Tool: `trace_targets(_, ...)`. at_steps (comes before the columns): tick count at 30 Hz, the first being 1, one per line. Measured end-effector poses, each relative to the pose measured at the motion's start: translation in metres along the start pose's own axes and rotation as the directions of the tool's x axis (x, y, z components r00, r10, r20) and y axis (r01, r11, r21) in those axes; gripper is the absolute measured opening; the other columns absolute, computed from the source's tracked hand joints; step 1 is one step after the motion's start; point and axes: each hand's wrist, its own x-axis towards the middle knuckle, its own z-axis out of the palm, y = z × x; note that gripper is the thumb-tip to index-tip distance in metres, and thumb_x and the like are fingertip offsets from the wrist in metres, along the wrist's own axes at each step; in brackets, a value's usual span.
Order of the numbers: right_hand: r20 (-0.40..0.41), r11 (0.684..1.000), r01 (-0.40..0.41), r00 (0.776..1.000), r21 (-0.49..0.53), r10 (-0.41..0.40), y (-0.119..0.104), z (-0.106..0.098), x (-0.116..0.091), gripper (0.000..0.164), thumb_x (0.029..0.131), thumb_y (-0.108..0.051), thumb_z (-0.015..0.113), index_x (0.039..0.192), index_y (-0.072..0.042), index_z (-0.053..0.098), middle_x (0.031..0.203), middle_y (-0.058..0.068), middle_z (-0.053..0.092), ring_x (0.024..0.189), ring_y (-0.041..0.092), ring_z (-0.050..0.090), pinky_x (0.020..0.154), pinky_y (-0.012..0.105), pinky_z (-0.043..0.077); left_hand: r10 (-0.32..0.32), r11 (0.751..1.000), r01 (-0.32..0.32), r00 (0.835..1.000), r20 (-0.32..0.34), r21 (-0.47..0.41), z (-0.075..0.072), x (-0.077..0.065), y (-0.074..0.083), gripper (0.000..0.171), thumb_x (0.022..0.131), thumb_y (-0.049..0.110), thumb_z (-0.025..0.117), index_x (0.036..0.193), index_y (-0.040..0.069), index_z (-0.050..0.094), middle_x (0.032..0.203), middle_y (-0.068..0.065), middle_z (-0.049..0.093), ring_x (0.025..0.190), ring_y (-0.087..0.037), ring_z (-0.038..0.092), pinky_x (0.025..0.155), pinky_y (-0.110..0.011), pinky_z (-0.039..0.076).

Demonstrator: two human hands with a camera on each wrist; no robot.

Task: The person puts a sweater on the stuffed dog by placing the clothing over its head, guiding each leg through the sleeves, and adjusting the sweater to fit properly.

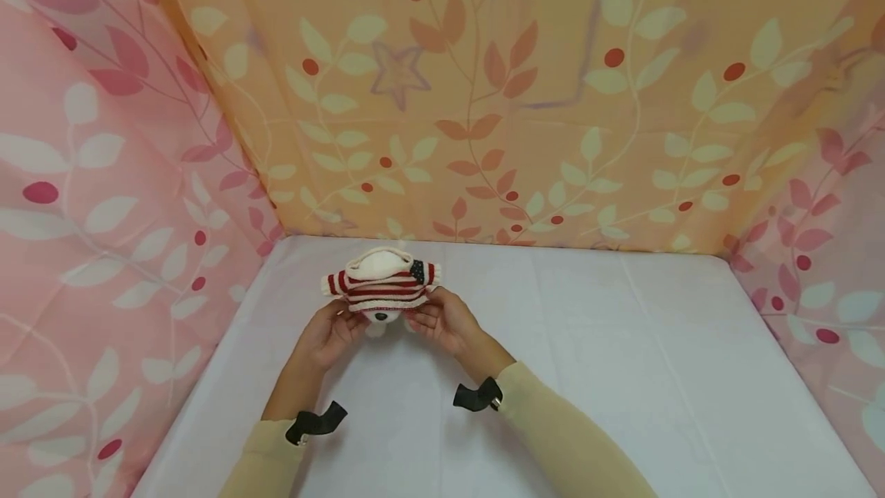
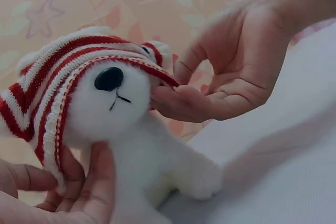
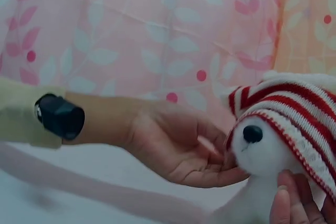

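We see a white, fluffy plush toy animal (image 2: 142,156) near the far edge of the white cloth-covered worktop (image 1: 622,375), left of the middle and closer to the far left corner than to the far right one. A red-and-white striped knitted sweater (image 1: 387,294) sits over its head and covers the upper face, the stitched hem running just above the shiny black oval nose (image 2: 108,78). Below it we make out a thin dark stitched mouth, and the white body stands upright under the muzzle. The garment's short arms stick out to both sides, its cream-rimmed collar faces up, and a dark speckled patch shows by the collar on the right. Our left hand (image 1: 336,336) is on the toy's left side as we look at it, its grip pinching the hem between thumb and fingers, with some fingers against the cheek. Our right hand (image 1: 442,321) is opposite, its grip pinching the other side of the same hem. Both wrists carry curved black mounts (image 1: 477,394) beside pale beige cuffs (image 1: 518,383). Beyond the far edge hangs an orange leaf-patterned cloth (image 1: 442,98); along the left edge hangs a pink leaf-patterned cloth (image 1: 90,252), with similar pink fabric along the right.
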Motion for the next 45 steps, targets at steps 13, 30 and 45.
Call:
trace_targets(13, 0.117, 0.996, -0.071, 0.990, -0.058, 0.077, 0.001, 0.001, -0.010, 0.031, 0.102, -0.016, 0.053, 0.128, -0.001, 0.053, 0.110, 0.012, 0.068, 0.098, 0.026, 0.072, 0.077, 0.033, 0.060, -0.020, 0.991, -0.005, 0.983, 0.180, 0.137, -0.001, -0.015, -0.004, 0.025, 0.110, 0.016, 0.035, 0.125, 0.004, 0.051, 0.117, -0.014, 0.066, 0.110, -0.029, 0.068, 0.097, -0.046, 0.053)
trace_targets(30, -0.005, 0.968, 0.032, 0.999, -0.247, -0.034, 0.013, -0.009, -0.003, 0.012, 0.089, 0.000, 0.059, 0.100, 0.002, 0.065, 0.093, 0.019, 0.075, 0.081, 0.024, 0.075, 0.075, 0.038, 0.061, -0.048, 0.998, 0.054, 0.988, 0.148, -0.037, -0.006, -0.007, -0.027, 0.030, 0.110, 0.000, 0.026, 0.120, 0.000, 0.054, 0.116, -0.016, 0.067, 0.105, -0.022, 0.071, 0.099, -0.031, 0.050)
trace_targets(45, 0.000, 0.947, 0.102, 0.994, -0.304, -0.107, -0.003, -0.018, -0.001, 0.028, 0.098, -0.004, 0.049, 0.120, 0.008, 0.062, 0.107, 0.017, 0.073, 0.097, 0.028, 0.072, 0.088, 0.041, 0.057, 0.008, 0.900, 0.000, 1.000, -0.018, 0.436, -0.016, -0.012, -0.011, 0.037, 0.112, 0.032, 0.035, 0.135, 0.006, 0.047, 0.109, -0.006, 0.070, 0.105, -0.026, 0.069, 0.095, -0.043, 0.054)
